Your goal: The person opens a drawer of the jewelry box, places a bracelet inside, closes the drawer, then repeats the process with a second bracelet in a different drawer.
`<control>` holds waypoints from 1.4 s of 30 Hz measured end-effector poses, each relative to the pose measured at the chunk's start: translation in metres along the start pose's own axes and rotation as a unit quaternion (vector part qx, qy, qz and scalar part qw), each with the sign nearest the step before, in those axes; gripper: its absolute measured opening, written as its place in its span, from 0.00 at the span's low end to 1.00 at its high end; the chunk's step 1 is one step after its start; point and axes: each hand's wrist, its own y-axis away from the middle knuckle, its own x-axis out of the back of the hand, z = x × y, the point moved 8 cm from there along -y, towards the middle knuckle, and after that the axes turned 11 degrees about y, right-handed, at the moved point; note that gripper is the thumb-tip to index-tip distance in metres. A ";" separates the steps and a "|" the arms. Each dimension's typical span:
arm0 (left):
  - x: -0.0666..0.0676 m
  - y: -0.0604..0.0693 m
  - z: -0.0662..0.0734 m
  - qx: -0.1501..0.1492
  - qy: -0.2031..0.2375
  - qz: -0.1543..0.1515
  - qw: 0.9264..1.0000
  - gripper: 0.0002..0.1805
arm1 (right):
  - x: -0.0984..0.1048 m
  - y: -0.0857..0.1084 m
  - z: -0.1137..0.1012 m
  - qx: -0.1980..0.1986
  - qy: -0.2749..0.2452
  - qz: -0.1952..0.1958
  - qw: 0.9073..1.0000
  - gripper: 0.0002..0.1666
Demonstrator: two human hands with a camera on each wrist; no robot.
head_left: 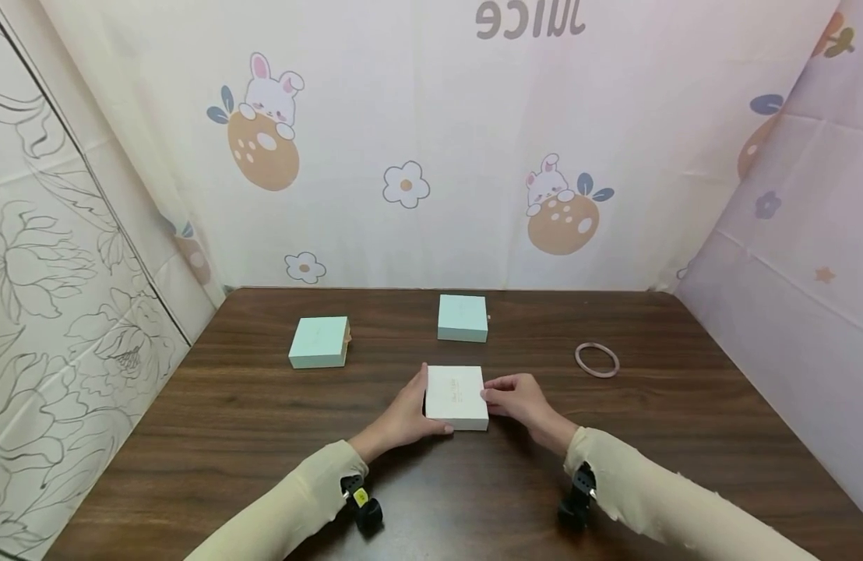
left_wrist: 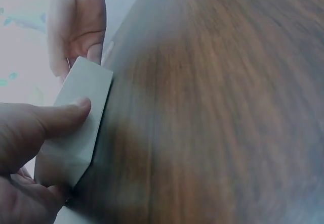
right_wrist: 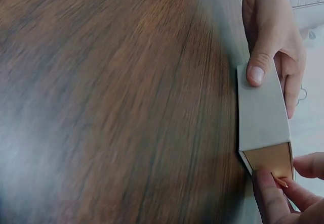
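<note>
Your white box [head_left: 451,401] lay flat on the brown table [head_left: 221,444], between your 2 hands. Your left hand [head_left: 406,415] gripped its left side, thumb on the front wall; the left wrist view cut that hand off at its edge. Your right hand [head_left: 521,400] was at the box's right end, its fingers round a small orange tab [right_wrist: 281,183], but I couldn't tell whether they pinched it. The tab was partly hidden, and the lid's gold lettering was too small to read. Behind stood 2 mint boxes [head_left: 319,340] [head_left: 463,314], with a pinkish ring [head_left: 600,375] farther right.
</note>
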 end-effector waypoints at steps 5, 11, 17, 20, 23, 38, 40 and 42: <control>0.010 -0.001 0.005 -0.018 0.010 0.011 1.000 0.60 | -0.004 -0.006 -0.007 0.002 0.008 0.005 1.000 0.14; 0.032 -0.004 0.006 -0.008 0.012 0.035 0.999 0.61 | -0.011 -0.019 -0.026 0.010 0.018 0.009 1.000 0.14; 0.057 -0.010 0.002 0.021 0.003 0.062 0.998 0.60 | -0.023 -0.032 -0.049 0.024 0.002 0.012 1.000 0.14; 0.071 -0.015 -0.001 0.034 -0.005 0.075 0.997 0.60 | -0.028 -0.040 -0.060 0.027 0.001 0.015 1.000 0.14; 0.083 -0.020 -0.007 0.055 -0.007 0.084 0.995 0.59 | -0.032 -0.048 -0.069 0.029 0.011 0.018 0.999 0.14; 0.127 -0.053 -0.011 0.073 -0.011 0.102 0.992 0.60 | -0.042 -0.088 -0.106 0.037 0.030 0.051 0.998 0.16; 0.130 -0.057 -0.011 0.075 -0.013 0.108 0.991 0.60 | -0.043 -0.093 -0.110 0.037 0.030 0.056 0.997 0.17; 0.132 -0.061 -0.011 0.079 -0.012 0.114 0.990 0.59 | -0.042 -0.096 -0.113 0.039 0.039 0.064 0.996 0.18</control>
